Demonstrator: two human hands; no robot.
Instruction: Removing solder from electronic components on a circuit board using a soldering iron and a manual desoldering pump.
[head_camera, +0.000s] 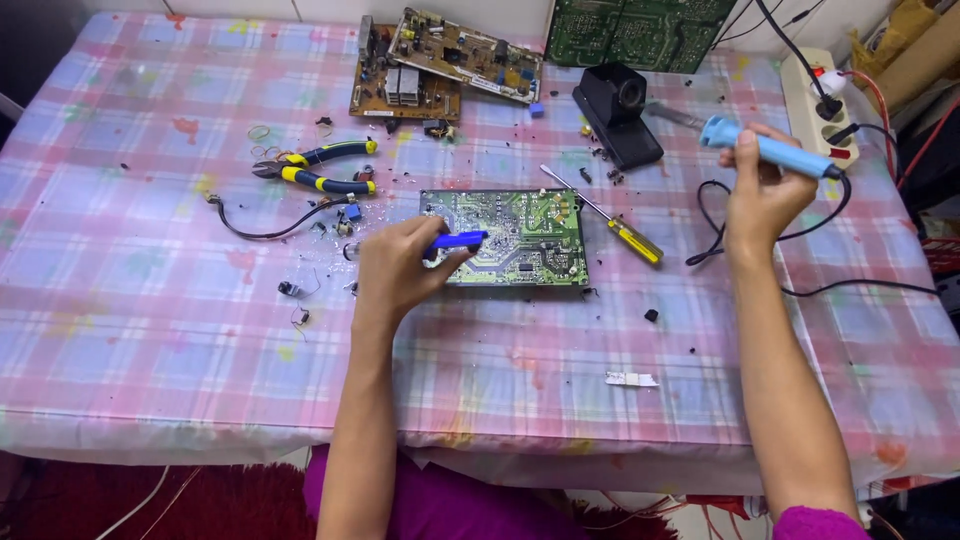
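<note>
1. Gripping a small blue tool (455, 241), the left hand (397, 268) has its fingers closed round the handle, whose tip lies over the green circuit board (510, 238), just beyond the fingertips.
2. The right hand (762, 195) is closed round the light-blue handle of a soldering iron (768, 148), held up and well apart from the board, off to that hand's far side; its black cord (712, 225) loops down below the fingers.
3. Between the two hands a yellow-handled screwdriver (606, 217) lies just beside the board's edge.
4. Beyond the left fingers rest blue-and-yellow pliers (318, 170) and a short black wire (270, 224); farther off lie two brown circuit boards (440, 65).
5. A black stand (616, 112) sits beyond the board, near the right hand.
6. Everything rests on a table under a pink-and-blue checked cloth (150, 290), strewn with small dark bits; a white power strip (815, 95) lies at the far corner.
</note>
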